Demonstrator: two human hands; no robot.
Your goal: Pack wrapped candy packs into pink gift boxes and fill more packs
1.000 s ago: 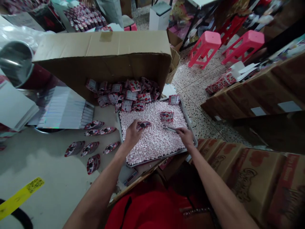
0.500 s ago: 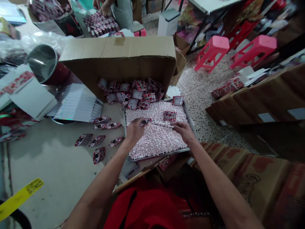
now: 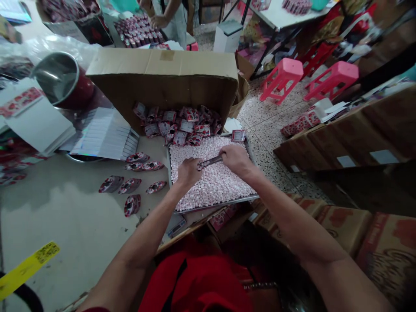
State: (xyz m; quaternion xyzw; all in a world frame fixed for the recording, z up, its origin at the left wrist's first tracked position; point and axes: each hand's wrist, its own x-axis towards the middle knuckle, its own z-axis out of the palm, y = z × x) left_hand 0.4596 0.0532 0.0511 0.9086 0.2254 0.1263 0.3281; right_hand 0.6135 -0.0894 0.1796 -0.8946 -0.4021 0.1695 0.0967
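My left hand is closed on a small printed packet, mostly hidden by the fingers, above a metal tray of small white-pink pellets. My right hand grips a narrow grey scoop, whose far end meets the packet's mouth. Several open packets stand on the table left of the tray. More red-and-white packets lie heaped in a tipped cardboard box behind it. A single packet rests at the tray's back right corner.
Printed cards and a steel pot are on the left. Cartons stand close on my right. Pink stools are on the floor. Across the table, another person's hand is over grouped packets.
My right hand has moved up and left, and the scoop, which held a row of pellets, is now turned over at the packet. The packet lying on the pellets no longer shows.
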